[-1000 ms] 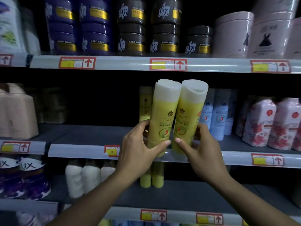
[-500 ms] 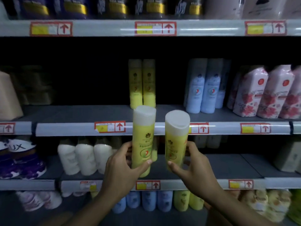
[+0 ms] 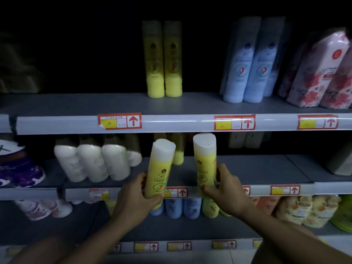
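Left bottle (image 3: 159, 168) tilts above my left hand (image 3: 136, 199), gripped at its base; right bottle (image 3: 205, 162) stands upright in my right hand (image 3: 227, 193). I'd straighten the tilted one, then slide both onto the shelf (image 3: 266, 168) just beyond my knuckles, bases flat.

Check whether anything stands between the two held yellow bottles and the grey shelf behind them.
Nothing visible blocks the front. The left hand and right hand hold the white-capped yellow plastic bottles before a bare stretch of grey shelf. One more yellow bottle stands further back, behind them; the wrapped white bottles stand to the left.
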Available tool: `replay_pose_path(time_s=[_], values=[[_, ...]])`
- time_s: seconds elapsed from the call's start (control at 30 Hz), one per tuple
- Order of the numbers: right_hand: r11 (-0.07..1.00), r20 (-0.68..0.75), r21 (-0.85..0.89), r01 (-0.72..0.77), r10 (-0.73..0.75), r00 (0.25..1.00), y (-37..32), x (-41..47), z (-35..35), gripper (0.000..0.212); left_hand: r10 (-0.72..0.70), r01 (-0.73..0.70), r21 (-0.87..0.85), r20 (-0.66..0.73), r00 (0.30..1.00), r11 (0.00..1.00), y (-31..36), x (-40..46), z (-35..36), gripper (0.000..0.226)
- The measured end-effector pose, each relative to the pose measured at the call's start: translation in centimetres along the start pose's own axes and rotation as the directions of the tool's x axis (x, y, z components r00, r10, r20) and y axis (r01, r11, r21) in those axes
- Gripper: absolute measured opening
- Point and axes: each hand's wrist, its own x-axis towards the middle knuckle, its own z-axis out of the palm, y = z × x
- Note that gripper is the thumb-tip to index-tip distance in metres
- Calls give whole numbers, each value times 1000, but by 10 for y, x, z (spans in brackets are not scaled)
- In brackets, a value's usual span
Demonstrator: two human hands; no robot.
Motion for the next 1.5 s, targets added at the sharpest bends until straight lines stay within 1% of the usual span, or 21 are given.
replay_pose_path(time_s=[0.1,0.23,0.4,0.6,0.73,0.83,0.97,1.07,1.17,1.23,1.37,1.5], values=[[1000,-4,1,-9,9,1000,1,14,7,48,-14,14,30,12,1000,999,-3,9,3,47],[999,-41,51,-15,17,999,-3,39,12,45,-21,21,20,-20,1000,1000,1,31,6,41],[995,-82,97,-32,40,996,-5,74,21,48,-16,15,-10,-81,997,1000,8,64,12,44],[983,-115,147,-109,126,985,4,106,46,46,-45,38,-60,-122,992,997,-6,93,32,46],[980,-132,164,-113,135,982,12,119,63,43,-90,77,-81,-164,982,994,-23,98,50,44],[984,-116,144,-108,125,985,16,129,67,41,-67,52,-79,-199,978,995,-26,100,62,47],[988,-108,99,-115,126,986,21,141,71,41,-27,22,-28,-193,981,999,-27,105,67,47],[988,-111,100,-115,126,986,20,145,73,40,-17,15,-13,-199,980,1000,-28,108,67,50],[988,-116,109,-108,120,986,20,147,75,40,-10,11,6,-211,978,1000,-26,107,68,48],[986,-115,126,-113,128,985,21,148,75,39,-22,25,8,-212,977,1000,-26,107,68,48],[977,-105,171,-126,145,984,20,150,74,31,-66,61,-31,-204,977,998,-25,108,69,56],[982,-106,161,-99,117,987,20,152,73,25,-74,69,-30,-218,973,997,-24,108,69,54]])
